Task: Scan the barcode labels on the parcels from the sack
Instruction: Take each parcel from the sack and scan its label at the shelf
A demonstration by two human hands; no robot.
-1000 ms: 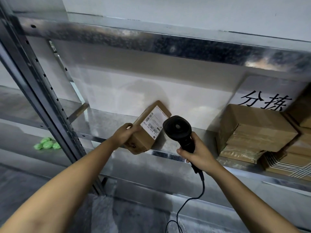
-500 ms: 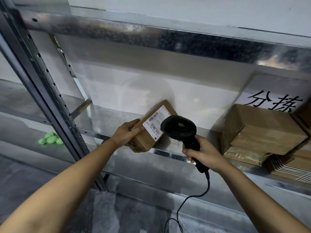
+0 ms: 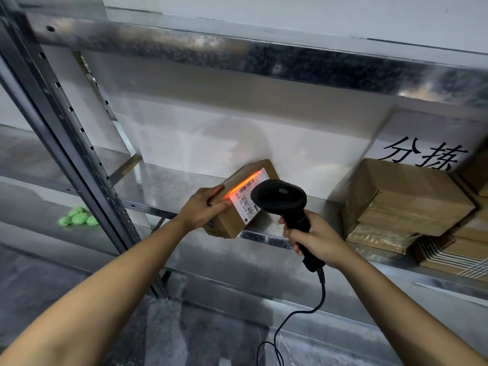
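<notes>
A small brown cardboard parcel point(image 3: 232, 220) with a white barcode label point(image 3: 247, 195) is held tilted over the front edge of the metal shelf point(image 3: 169, 186). My left hand point(image 3: 204, 207) grips the parcel's left end. My right hand point(image 3: 315, 237) grips the handle of a black corded barcode scanner point(image 3: 280, 195), whose head hangs just right of the label and covers its right part. An orange-red scan line lies across the label and the parcel's top.
A stack of brown cardboard parcels point(image 3: 406, 199) fills the shelf's right side under a white sign point(image 3: 425, 143) with black characters. A steel upright point(image 3: 66, 143) stands at left. Green round pieces point(image 3: 78, 220) lie on a lower surface at left. The scanner's cable point(image 3: 298, 315) hangs down.
The scanner's orange-red line has come on across the label. The scanner head has moved closer to the parcel, and my left hand has shifted further onto the parcel's top.
</notes>
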